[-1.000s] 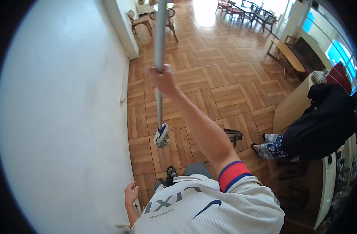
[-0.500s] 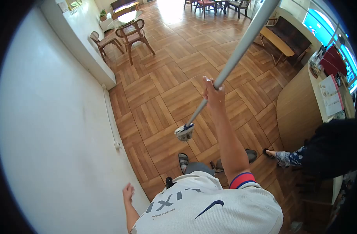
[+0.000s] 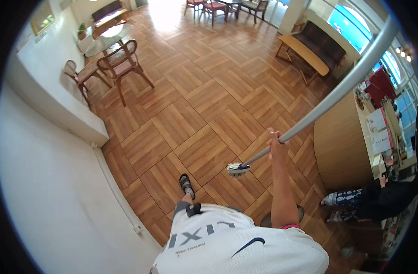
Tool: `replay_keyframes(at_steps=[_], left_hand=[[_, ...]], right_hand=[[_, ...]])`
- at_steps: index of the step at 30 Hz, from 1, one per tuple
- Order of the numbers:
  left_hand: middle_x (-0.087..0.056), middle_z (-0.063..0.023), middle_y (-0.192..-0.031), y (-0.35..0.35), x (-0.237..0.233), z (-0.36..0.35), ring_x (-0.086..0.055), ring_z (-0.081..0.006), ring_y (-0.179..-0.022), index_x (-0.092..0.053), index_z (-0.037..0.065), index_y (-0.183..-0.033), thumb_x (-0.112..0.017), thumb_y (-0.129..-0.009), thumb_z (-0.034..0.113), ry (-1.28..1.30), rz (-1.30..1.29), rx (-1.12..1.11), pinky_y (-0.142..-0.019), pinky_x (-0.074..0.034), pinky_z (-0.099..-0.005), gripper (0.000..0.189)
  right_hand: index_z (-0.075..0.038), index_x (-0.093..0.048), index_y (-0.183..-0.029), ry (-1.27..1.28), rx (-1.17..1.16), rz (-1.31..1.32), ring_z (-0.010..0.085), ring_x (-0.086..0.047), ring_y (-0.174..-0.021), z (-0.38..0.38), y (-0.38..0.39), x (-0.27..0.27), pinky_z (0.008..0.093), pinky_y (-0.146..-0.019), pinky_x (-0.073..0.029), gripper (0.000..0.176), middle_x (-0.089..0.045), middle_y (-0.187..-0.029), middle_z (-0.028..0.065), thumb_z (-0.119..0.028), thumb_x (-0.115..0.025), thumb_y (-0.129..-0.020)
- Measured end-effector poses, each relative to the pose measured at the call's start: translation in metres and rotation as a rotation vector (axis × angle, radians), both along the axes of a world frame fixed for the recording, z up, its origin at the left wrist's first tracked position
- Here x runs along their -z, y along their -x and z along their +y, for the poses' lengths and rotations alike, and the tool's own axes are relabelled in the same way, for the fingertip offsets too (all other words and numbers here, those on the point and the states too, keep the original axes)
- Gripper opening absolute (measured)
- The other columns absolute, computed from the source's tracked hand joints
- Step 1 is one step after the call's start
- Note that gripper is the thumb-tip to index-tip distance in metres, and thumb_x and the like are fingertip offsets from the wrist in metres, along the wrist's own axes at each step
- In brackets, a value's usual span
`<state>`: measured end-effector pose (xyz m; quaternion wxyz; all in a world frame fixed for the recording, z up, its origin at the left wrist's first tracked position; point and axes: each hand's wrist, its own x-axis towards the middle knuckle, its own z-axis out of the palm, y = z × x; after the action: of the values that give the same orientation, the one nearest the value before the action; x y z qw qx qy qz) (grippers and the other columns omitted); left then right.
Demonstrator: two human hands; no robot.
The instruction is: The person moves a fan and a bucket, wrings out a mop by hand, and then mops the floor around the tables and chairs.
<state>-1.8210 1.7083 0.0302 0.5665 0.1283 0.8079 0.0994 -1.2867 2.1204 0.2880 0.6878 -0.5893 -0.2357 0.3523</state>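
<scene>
Gripping the mop pole (image 3: 323, 108), the right hand (image 3: 278, 148) has its fingers (image 3: 272, 132) clamped around the grey shaft.

From that grasp, the pole slants up to the right and down leftward to the mop head (image 3: 237, 170), just left of the hand; whether it touches the wood-patterned floor (image 3: 195, 98) is hard to tell. The left hand is out of view, so its fingers cannot be told. Farther left is a sandalled foot (image 3: 186, 186). At right, a person (image 3: 394, 201) in dark clothing stands by a curved counter (image 3: 341, 141). Far right is a bench (image 3: 305, 54); far left, a glass table (image 3: 99, 45).
</scene>
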Motion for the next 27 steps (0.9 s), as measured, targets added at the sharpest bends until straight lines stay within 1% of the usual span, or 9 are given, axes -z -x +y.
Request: replay_keyframes(at_steps=[8,9,11,12,15,19,21,23,27], left_hand=[[-0.051,-0.0061,-0.06,0.201,0.062,0.51,-0.049,-0.0175,-0.045,-0.053,0.006,-0.095,-0.048,-0.084,0.019,-0.359,0.185,-0.064,-0.035,-0.037,-0.0317,0.017],[-0.053,-0.0053,-0.072,0.218,0.05,0.595,-0.045,-0.0141,-0.044,-0.048,0.007,-0.119,-0.045,-0.09,0.025,-0.433,0.095,0.166,-0.037,-0.037,-0.0296,0.034],[-0.053,-0.0016,-0.066,0.182,-0.025,0.738,-0.049,-0.0116,-0.048,-0.045,0.005,-0.126,-0.05,-0.089,0.018,-0.605,0.111,0.166,-0.039,-0.038,-0.0259,0.04],[-0.054,-0.0002,-0.072,0.199,0.006,0.809,-0.051,-0.009,-0.055,-0.048,0.003,-0.124,-0.05,-0.089,0.019,-0.815,0.17,0.201,-0.046,-0.04,-0.023,0.038],[-0.055,-0.0001,-0.079,0.095,-0.095,0.946,-0.051,-0.0084,-0.063,-0.054,0.001,-0.117,-0.053,-0.088,0.021,-0.879,0.074,0.194,-0.055,-0.042,-0.0228,0.035],[-0.057,-0.0001,-0.082,0.078,-0.055,1.029,-0.053,-0.0097,-0.065,-0.056,0.002,-0.113,-0.054,-0.087,0.021,-0.829,0.067,0.443,-0.056,-0.043,-0.0238,0.032],[-0.058,0.0003,-0.081,0.093,-0.028,1.042,-0.054,-0.011,-0.067,-0.058,0.004,-0.108,-0.056,-0.086,0.023,-0.423,-0.003,0.614,-0.057,-0.044,-0.0249,0.028],[-0.058,-0.0012,-0.083,0.106,-0.022,1.046,-0.056,-0.0131,-0.07,-0.057,0.007,-0.108,-0.056,-0.087,0.024,-0.244,-0.269,0.256,-0.059,-0.046,-0.0279,0.027],[-0.057,-0.006,-0.088,0.144,-0.018,1.084,-0.06,-0.0193,-0.076,-0.051,0.011,-0.119,-0.046,-0.091,0.018,-0.081,-0.032,-0.175,-0.064,-0.049,-0.0346,0.029]], right_hand=[[-0.015,-0.043,-0.06,-0.004,0.427,-0.108,0.0042,-0.033,-0.036,0.122,-0.033,0.005,0.0193,-0.034,-0.027,0.03,-0.033,-0.045,-0.0059,-0.014,-0.064,-0.081],[-0.014,-0.044,-0.06,-0.029,0.472,-0.086,0.0043,-0.032,-0.036,0.142,-0.034,-0.001,0.0194,-0.034,-0.027,0.029,-0.033,-0.045,-0.0056,-0.013,-0.064,-0.081],[-0.014,-0.042,-0.059,-0.085,0.514,-0.094,0.0045,-0.031,-0.035,0.175,-0.045,0.001,0.0198,-0.033,-0.025,0.031,-0.033,-0.045,-0.0051,-0.013,-0.063,-0.082],[-0.013,-0.041,-0.058,-0.121,0.528,-0.103,0.0046,-0.03,-0.035,0.203,-0.05,0.005,0.0201,-0.033,-0.024,0.032,-0.033,-0.045,-0.0049,-0.013,-0.062,-0.082],[-0.013,-0.039,-0.058,-0.107,0.518,-0.145,0.0048,-0.027,-0.034,0.303,-0.063,0.021,0.0205,-0.033,-0.023,0.034,-0.032,-0.045,-0.0048,-0.013,-0.061,-0.083],[-0.007,-0.05,-0.071,0.067,0.605,-0.129,0.0055,-0.032,-0.041,0.465,-0.059,0.021,0.0223,-0.036,-0.027,0.018,-0.044,-0.063,-0.0012,-0.015,-0.061,-0.083],[-0.006,-0.052,-0.073,0.119,0.573,-0.121,0.0055,-0.033,-0.042,0.542,-0.06,0.026,0.0225,-0.037,-0.027,0.017,-0.043,-0.063,-0.0018,-0.016,-0.062,-0.082],[-0.006,-0.052,-0.075,0.172,0.617,-0.151,0.0057,-0.033,-0.042,0.625,-0.049,0.004,0.0223,-0.036,-0.027,0.017,-0.042,-0.061,-0.0025,-0.017,-0.063,-0.082],[-0.006,-0.052,-0.078,0.146,0.444,-0.247,0.0053,-0.029,-0.038,0.762,-0.048,-0.015,0.0211,-0.034,-0.025,0.018,-0.036,-0.052,-0.0046,-0.019,-0.063,-0.082]])
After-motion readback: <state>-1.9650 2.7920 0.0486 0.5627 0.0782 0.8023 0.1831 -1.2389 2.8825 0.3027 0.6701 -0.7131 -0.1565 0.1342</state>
